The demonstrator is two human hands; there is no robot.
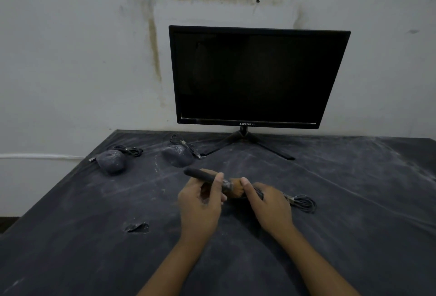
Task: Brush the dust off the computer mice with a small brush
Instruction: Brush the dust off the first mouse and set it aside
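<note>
My left hand (203, 203) grips a small brush (205, 176) by its dark handle, and the tan bristles point right. They touch a dark mouse (256, 192) that my right hand (269, 206) holds, mostly covering it. That mouse's bundled cable (303, 202) lies to the right of my right hand. Two dusty mice rest farther back on the table: one at the left (111, 160) and one nearer the middle (178, 155), each with a coiled cable beside it.
A black monitor (254, 76) on a tripod stand (245, 141) stands at the back against a stained wall. The dark table cover (354, 201) is streaked with dust and has a small tear (138, 227) at the front left.
</note>
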